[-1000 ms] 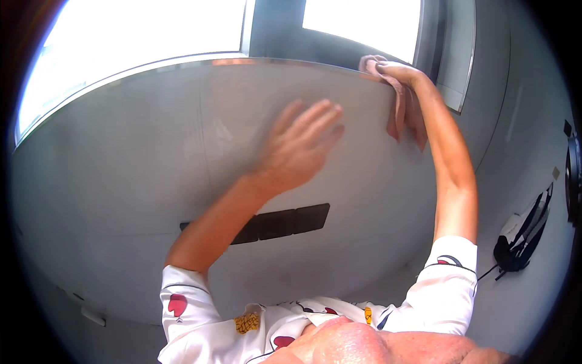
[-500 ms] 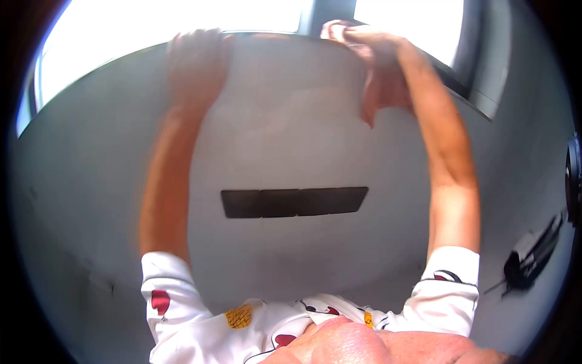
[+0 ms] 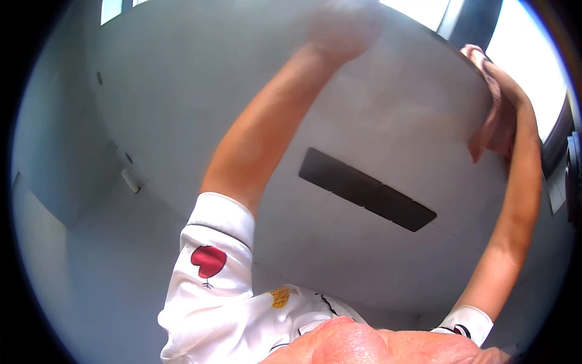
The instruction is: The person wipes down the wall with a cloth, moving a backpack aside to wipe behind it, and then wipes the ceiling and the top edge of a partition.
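My right hand [image 3: 501, 75] is raised at the upper right, closed around a pinkish cloth [image 3: 494, 124]. Part of the cloth bunches above the fingers beside the bright window edge, and the rest hangs below the hand. My left hand [image 3: 345, 30] is lifted near the top middle, in front of the large grey surface [image 3: 388, 103]. Motion smears its fingers, so I cannot tell whether they are spread or closed. Both arms reach up out of white printed short sleeves.
Bright windows [image 3: 533, 54] with a dark frame [image 3: 479, 24] lie at the upper right. A dark rectangular panel [image 3: 367, 189] is set in the grey surface. At the left, a small white cylinder [image 3: 130, 181] sits on the wall. A dark round-edged object [image 3: 571, 176] shows at the far right.
The view has turned, shifting the window, dark panel and cloth-holding right hand rightward. My left hand has left the window-side edge and appears farther right, more blurred. The cloth stays in my right hand.
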Demonstrator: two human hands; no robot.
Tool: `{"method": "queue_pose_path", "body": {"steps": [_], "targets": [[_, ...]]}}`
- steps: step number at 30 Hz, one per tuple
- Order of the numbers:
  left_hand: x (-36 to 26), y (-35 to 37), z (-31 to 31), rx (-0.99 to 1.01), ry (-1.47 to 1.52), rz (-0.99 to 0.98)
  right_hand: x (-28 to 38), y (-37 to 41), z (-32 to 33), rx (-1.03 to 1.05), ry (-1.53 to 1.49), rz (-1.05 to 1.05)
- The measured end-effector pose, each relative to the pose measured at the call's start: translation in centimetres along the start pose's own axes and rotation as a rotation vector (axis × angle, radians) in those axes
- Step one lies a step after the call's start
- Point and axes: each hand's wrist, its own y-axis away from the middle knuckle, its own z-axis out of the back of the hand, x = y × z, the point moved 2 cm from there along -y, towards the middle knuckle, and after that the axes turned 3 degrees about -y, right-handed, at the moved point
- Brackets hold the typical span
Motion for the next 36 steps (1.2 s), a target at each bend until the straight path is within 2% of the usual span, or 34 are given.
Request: {"method": "queue_pose_path", "body": {"steps": [2, 3, 4, 5, 8, 10, 12, 13, 17, 18, 19, 21, 24, 25, 26, 27, 31, 33, 34, 36], "targets": [[-0.9, 0.9, -0.4, 0.057, 0.081, 0.024, -1.3, 0.7, 0.2, -0.003, -0.118, -0.026], [-1.1, 1.3, -1.0, 0.109, 0.134, 0.026, 1.6, 0.2, -1.2, -0.007, -0.155, -0.033], [6.2, 0.7, 2.7, 0.146, 0.181, 0.034, 6.2, 0.9, -4.2, -0.011, -0.193, -0.040], [7.7, 1.1, 2.9, 0.192, 0.241, 0.034, 5.4, 0.1, -3.5, -0.019, -0.203, -0.052], [10.7, 1.8, 4.3, 0.179, 0.149, -0.143, 8.0, 0.5, -6.6, -0.053, -0.140, -0.086], [14.7, 2.7, 5.2, 0.267, -0.025, -0.125, 9.7, 1.0, -8.5, -0.074, -0.090, -0.100], [18.0, 2.7, 5.7, 0.180, -0.045, -0.061, 10.7, 0.8, -9.7, -0.077, -0.048, -0.092], [19.3, 3.0, 5.8, 0.151, -0.025, -0.100, 11.1, 0.4, -10.6, -0.079, -0.030, -0.093], [18.2, 3.6, 5.9, 0.156, 0.151, -0.078, 12.4, -1.5, -13.0, -0.073, 0.008, -0.077], [14.9, 1.8, 3.8, 0.221, 0.205, -0.079, 11.4, -2.0, -12.2, -0.068, 0.005, -0.073], [14.1, 2.1, 3.6, 0.299, 0.191, -0.035, 11.6, -3.0, -12.8, -0.047, 0.010, -0.057], [10.5, -0.2, 5.1, 0.773, 0.052, -0.091, 10.5, -2.7, -11.8, -0.035, -0.013, -0.033], [9.4, 4.0, 1.0, 0.074, 0.131, -0.031, 8.7, -3.1, -10.9, -0.026, -0.064, -0.010], [14.4, 6.6, 2.7, 0.134, 0.063, -0.015, 11.4, -6.1, -14.5, -0.011, -0.050, -0.011], [12.4, 5.2, 3.6, 0.187, 0.014, -0.039, 10.7, -5.7, -13.7, -0.020, -0.065, 0.002], [8.0, 3.9, 2.8, 0.096, 0.035, -0.055, 9.2, -4.8, -12.4, -0.022, -0.075, -0.002], [0.9, 3.3, 0.4, -0.110, 0.131, 0.033, 6.7, -2.8, -11.0, -0.043, -0.101, 0.016], [6.2, 7.0, -0.3, -0.019, 0.134, 0.042, 7.8, -5.1, -14.4, -0.042, -0.096, 0.006], [5.7, 6.9, 0.0, 0.016, 0.146, 0.034, 7.6, -4.9, -14.5, -0.053, -0.099, -0.003], [9.2, 7.4, 2.3, 0.101, 0.138, 0.056, 9.8, -4.2, -16.8, -0.070, -0.093, -0.018]]}}
